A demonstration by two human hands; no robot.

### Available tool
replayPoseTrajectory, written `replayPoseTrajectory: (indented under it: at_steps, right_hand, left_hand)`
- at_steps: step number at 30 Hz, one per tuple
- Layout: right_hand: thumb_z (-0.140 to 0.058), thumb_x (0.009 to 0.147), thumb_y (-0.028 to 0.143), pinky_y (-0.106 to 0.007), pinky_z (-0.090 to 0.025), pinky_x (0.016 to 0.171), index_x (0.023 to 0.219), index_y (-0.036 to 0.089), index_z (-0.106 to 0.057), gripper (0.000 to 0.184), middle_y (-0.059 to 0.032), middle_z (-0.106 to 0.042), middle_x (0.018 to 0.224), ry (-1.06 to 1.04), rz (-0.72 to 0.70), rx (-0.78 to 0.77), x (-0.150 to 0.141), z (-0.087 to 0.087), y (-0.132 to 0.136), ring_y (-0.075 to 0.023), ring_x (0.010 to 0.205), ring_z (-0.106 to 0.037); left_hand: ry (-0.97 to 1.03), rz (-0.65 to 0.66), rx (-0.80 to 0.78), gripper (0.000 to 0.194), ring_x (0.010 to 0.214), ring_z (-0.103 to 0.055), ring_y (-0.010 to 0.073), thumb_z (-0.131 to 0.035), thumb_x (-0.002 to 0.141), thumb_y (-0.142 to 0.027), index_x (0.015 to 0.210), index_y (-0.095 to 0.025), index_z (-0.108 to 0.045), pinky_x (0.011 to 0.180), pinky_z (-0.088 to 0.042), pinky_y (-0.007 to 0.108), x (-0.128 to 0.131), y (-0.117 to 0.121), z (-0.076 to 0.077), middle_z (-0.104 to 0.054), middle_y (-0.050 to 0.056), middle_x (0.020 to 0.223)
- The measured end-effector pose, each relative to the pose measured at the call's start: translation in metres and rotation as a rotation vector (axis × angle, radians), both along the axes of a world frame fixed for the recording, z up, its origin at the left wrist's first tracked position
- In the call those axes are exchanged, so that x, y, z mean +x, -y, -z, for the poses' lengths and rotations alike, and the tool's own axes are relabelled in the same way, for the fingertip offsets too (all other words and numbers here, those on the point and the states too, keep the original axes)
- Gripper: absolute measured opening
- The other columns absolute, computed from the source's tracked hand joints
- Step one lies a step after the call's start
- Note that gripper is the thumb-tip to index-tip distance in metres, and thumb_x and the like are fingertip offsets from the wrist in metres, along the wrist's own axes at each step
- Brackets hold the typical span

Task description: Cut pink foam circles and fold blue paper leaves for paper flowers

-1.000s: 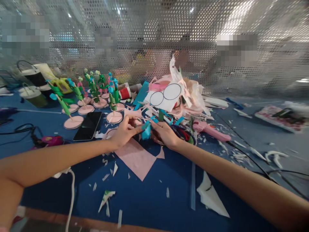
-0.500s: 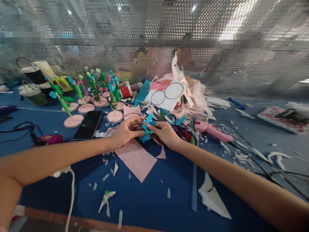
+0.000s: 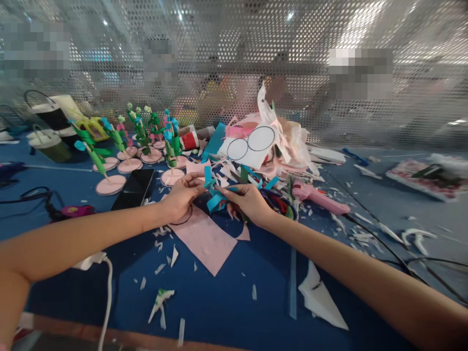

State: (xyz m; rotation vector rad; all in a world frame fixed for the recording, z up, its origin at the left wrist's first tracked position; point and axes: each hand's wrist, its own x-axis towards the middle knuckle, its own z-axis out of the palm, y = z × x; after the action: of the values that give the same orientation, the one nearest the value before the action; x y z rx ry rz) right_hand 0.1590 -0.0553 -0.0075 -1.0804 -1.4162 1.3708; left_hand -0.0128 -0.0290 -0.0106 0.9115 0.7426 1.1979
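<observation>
Between my two hands is a bright blue paper piece (image 3: 215,201) made of folded strips, with one strip standing upright. My left hand (image 3: 183,195) pinches its left side with thumb and fingers. From the other side, the thumb and fingers of my right hand (image 3: 250,201) close on the paper's right end. A pink paper sheet (image 3: 206,243) with a drawn curve lies on the blue table just below my hands. Small paper flowers with green stems (image 3: 171,151) stand on round pink bases (image 3: 171,177) beyond my left hand.
A black phone (image 3: 135,189) lies left of my hands. On the right is a pink glue gun (image 3: 321,197) with a black cord. A heap of paper scraps (image 3: 270,131) sits before a perforated metal screen (image 3: 226,58). White offcuts (image 3: 321,297) and a white cable (image 3: 108,297) are nearer.
Both hands have turned the blue paper piece, and one strip now points straight up. My left hand has shifted slightly left, and the fold near my right fingertips shows more.
</observation>
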Motion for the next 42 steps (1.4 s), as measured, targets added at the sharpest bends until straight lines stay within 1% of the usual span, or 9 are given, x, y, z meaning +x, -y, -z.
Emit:
replayPoseTrajectory:
  at_steps: [6,11,16,20,28,31,35,38,42]
  right_hand:
    - [-0.075,0.053,0.058,-0.021,-0.034,0.027,0.059,0.017,-0.061,0.044,0.0024,-0.055,0.041,-0.06,0.093,0.003,0.001,0.002,-0.003,-0.0088,0.029,-0.044]
    - [-0.073,0.059,0.054,-0.021,-0.036,0.032,0.064,0.016,-0.064,0.04,0.0029,-0.053,0.039,0.067,0.11,0.074,0.002,-0.001,0.002,-0.0088,0.032,-0.045]
    - [-0.064,0.07,0.056,-0.023,-0.039,0.037,0.062,0.017,-0.061,0.04,0.0021,-0.054,0.043,0.177,0.106,0.191,0.001,-0.001,0.005,-0.0098,0.036,-0.047]
    - [-0.057,0.075,0.06,-0.025,-0.044,0.043,0.061,0.019,-0.056,0.044,0.0008,-0.055,0.047,0.166,0.129,0.239,0.002,0.001,0.004,-0.0124,0.042,-0.052]
    - [-0.071,0.065,0.05,-0.03,-0.053,0.054,0.073,0.019,-0.062,0.033,-0.0016,-0.063,0.06,0.042,0.089,0.213,0.001,0.004,0.007,-0.0152,0.052,-0.061]
    - [-0.073,0.063,0.049,-0.03,-0.054,0.056,0.071,0.018,-0.062,0.034,-0.0017,-0.063,0.061,0.027,0.123,0.21,0.001,0.005,0.006,-0.0154,0.055,-0.062]
    - [-0.071,0.063,0.055,-0.031,-0.055,0.058,0.072,0.018,-0.064,0.038,-0.0027,-0.064,0.065,0.031,0.181,0.239,0.003,0.003,0.004,-0.0168,0.06,-0.064]
    - [-0.068,0.065,0.058,-0.032,-0.056,0.061,0.073,0.018,-0.064,0.04,-0.0038,-0.066,0.071,0.067,0.234,0.31,0.004,0.003,0.002,-0.0172,0.064,-0.064]
    - [-0.069,0.068,0.055,-0.033,-0.057,0.064,0.072,0.019,-0.067,0.036,-0.005,-0.063,0.077,0.079,0.267,0.406,0.005,0.006,0.001,-0.0171,0.069,-0.063]
  left_hand:
    - [0.052,0.011,-0.104,0.005,0.054,-0.054,0.006,-0.069,0.073,-0.014,0.074,-0.013,-0.064,0.055,-0.045,0.017,-0.001,-0.003,-0.007,-0.06,-0.002,0.06]
    - [-0.088,0.137,-0.005,0.042,0.062,-0.052,0.0111,-0.058,0.079,-0.051,0.066,-0.012,-0.063,0.059,-0.044,0.023,-0.005,-0.003,-0.008,-0.057,0.003,0.065]
    - [-0.437,0.139,0.322,0.044,0.08,-0.052,0.0123,-0.084,0.053,-0.03,0.085,-0.018,-0.055,0.076,-0.044,0.025,-0.003,0.004,0.003,-0.054,-0.001,0.084]
    - [-0.527,0.115,0.42,0.043,0.087,-0.054,0.0139,-0.078,0.062,-0.033,0.09,-0.02,-0.049,0.084,-0.044,0.03,-0.002,0.007,0.009,-0.053,0.0,0.089]
    - [-0.638,0.117,0.467,0.03,0.066,-0.048,0.0143,-0.069,0.071,-0.045,0.07,-0.02,-0.053,0.065,-0.04,0.027,-0.004,0.01,-0.003,-0.051,-0.002,0.067]
    - [-0.646,0.125,0.504,0.025,0.072,-0.053,0.0182,-0.066,0.073,-0.044,0.068,-0.021,-0.058,0.072,-0.043,0.031,-0.003,0.009,-0.004,-0.057,0.001,0.069]
    - [-0.605,-0.009,0.564,0.013,0.09,-0.057,0.0225,-0.069,0.071,-0.034,0.068,-0.022,-0.063,0.085,-0.043,0.035,-0.003,0.006,-0.001,-0.062,0.004,0.081]
    - [-0.537,-0.07,0.523,0.011,0.09,-0.06,0.0218,-0.068,0.071,-0.031,0.075,-0.022,-0.066,0.085,-0.046,0.036,-0.004,0.005,0.003,-0.065,0.005,0.086]
    - [-0.46,0.033,0.334,0.018,0.068,-0.063,0.0179,-0.07,0.069,-0.037,0.076,-0.02,-0.068,0.071,-0.052,0.035,-0.004,0.01,0.003,-0.067,0.003,0.073]
